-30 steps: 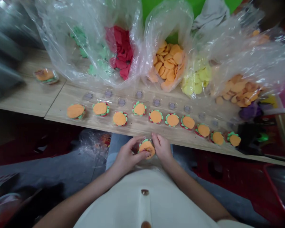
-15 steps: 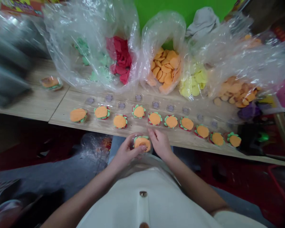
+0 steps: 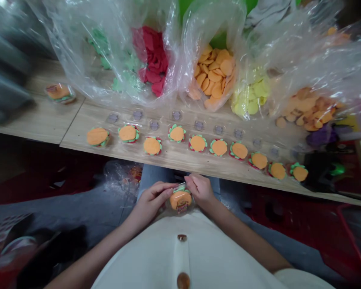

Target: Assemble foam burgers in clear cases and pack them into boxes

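Note:
Close to my body, below the table's front edge, I hold a small burger in a clear plastic box [image 3: 181, 201]. A printed emblem shows over its orange top, with green at the far side. My left hand [image 3: 152, 204] grips the box's left side, thumb and fingers closed on it. My right hand [image 3: 202, 192] is closed at the upper right corner, its fingers curled on the box's edge. Along the table's front runs a row of burgers in open clear boxes, among them an orange-topped burger [image 3: 197, 143] with green and red edges.
Clear bags stand behind the row, holding red pieces [image 3: 155, 60], orange discs [image 3: 215, 76], yellow pieces [image 3: 251, 96] and green pieces [image 3: 128, 72]. A closed burger box [image 3: 59, 93] sits at the left on the wooden table [image 3: 186, 162]. A dark device with a green light [image 3: 337, 169] is at the right.
Both hands have drawn the boxed burger down toward my body, away from the table edge. The right fingers now close at its corner, and the emblem is less covered by the left thumb.

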Tool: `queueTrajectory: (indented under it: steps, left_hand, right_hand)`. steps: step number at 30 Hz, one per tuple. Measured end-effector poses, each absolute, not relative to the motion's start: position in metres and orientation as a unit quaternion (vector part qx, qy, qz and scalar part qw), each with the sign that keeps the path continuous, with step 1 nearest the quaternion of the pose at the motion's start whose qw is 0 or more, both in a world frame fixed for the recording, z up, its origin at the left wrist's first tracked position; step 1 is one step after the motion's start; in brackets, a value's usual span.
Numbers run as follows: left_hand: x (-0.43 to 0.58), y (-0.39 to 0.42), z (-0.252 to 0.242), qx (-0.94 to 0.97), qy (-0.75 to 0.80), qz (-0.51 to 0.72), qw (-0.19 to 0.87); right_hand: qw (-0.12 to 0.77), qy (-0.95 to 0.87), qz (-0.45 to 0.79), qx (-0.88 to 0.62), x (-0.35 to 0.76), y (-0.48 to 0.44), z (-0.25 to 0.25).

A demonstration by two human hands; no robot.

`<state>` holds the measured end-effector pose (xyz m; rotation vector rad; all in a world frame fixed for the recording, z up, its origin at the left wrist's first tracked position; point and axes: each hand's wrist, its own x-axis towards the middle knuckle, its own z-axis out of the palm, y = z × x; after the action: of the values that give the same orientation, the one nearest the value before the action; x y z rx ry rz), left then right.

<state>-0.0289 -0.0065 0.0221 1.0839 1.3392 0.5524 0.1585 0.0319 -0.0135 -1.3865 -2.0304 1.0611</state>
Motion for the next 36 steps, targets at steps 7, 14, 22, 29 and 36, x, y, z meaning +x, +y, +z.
queueTrajectory:
  steps: [7, 14, 22, 29, 36]
  left_hand:
    - [-0.028, -0.013, 0.025, 0.511, 0.577, 0.247, 0.587]
    - [-0.037, 0.003, 0.038, 0.613, 0.517, 0.194, 0.565]
    - [-0.030, -0.003, 0.031, 0.649, 0.522, 0.191, 0.520]
    - [-0.032, -0.012, 0.025, 0.370, 0.536, 0.278, 0.706]
    - [-0.024, 0.003, 0.030, 0.313, 0.563, 0.268, 0.717]
  right_hand:
    - [0.102, -0.786, 0.481, -0.375, 0.182, 0.034, 0.017]
    - [0.114, -0.838, 0.421, -0.327, 0.177, 0.028, 0.017]
    - [0.125, -0.828, 0.459, -0.298, 0.175, 0.024, 0.015]
    - [0.163, -0.770, 0.493, -0.371, 0.184, 0.022, 0.009]
    - [0.132, -0.780, 0.475, -0.385, 0.194, 0.034, 0.009]
